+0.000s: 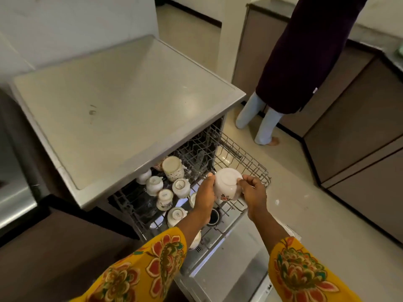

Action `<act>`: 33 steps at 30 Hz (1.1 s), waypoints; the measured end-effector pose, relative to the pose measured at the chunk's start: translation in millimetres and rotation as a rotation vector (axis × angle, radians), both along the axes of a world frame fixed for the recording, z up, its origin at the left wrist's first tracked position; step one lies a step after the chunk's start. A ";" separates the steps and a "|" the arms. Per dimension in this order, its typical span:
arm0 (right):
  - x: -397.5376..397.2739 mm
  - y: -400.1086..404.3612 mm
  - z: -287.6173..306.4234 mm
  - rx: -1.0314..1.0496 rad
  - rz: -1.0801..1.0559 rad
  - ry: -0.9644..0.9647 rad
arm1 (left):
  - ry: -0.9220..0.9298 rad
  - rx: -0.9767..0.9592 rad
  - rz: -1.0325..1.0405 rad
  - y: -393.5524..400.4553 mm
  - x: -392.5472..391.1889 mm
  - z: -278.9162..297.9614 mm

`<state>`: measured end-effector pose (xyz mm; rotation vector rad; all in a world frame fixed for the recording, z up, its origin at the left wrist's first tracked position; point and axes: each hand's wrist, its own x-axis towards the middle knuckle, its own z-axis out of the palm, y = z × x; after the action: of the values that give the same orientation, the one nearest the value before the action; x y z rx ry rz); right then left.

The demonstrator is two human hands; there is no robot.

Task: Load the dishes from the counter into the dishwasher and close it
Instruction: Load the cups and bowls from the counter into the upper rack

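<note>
A white cup with a flower print (226, 184) is upside down over the pulled-out upper rack (246, 162) of the dishwasher. My left hand (205, 192) grips its left side and my right hand (254, 191) grips its right side. Several white cups (180, 187) stand upside down in the left part of the rack, with a larger patterned mug (173, 167) behind them. The dishwasher door (235, 258) lies open below my forearms. The grey top of the dishwasher (113, 110) is bare.
Another person (305, 62) in a dark top stands at the brown cabinets (359, 131) at the back right, feet on the pale floor (305, 203). A dark counter edge (54, 236) runs along my left. The right half of the rack holds nothing.
</note>
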<state>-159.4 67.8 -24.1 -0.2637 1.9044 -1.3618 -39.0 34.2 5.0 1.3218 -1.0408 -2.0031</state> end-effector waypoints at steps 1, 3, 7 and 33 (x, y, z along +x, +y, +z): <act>-6.6 0.3 -8.7 0.028 -0.008 -0.005 | -0.016 0.017 -0.016 -1.2 -6.8 -8.4; -18.6 0.5 -24.6 0.074 -0.014 -0.016 | -0.051 0.066 -0.034 -3.0 -19.4 -27.0; -41.0 -2.5 -52.3 0.153 0.031 -0.048 | -0.109 0.166 -0.065 -8.1 -38.4 -58.8; -72.0 -50.8 -159.8 0.540 0.424 -0.100 | -0.254 0.315 -0.187 -35.9 -85.4 -137.2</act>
<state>-231.4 17.0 -183.9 -0.2973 1.9138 -0.5487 -124.5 -1.7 -132.3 1.7379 -1.0198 -2.2511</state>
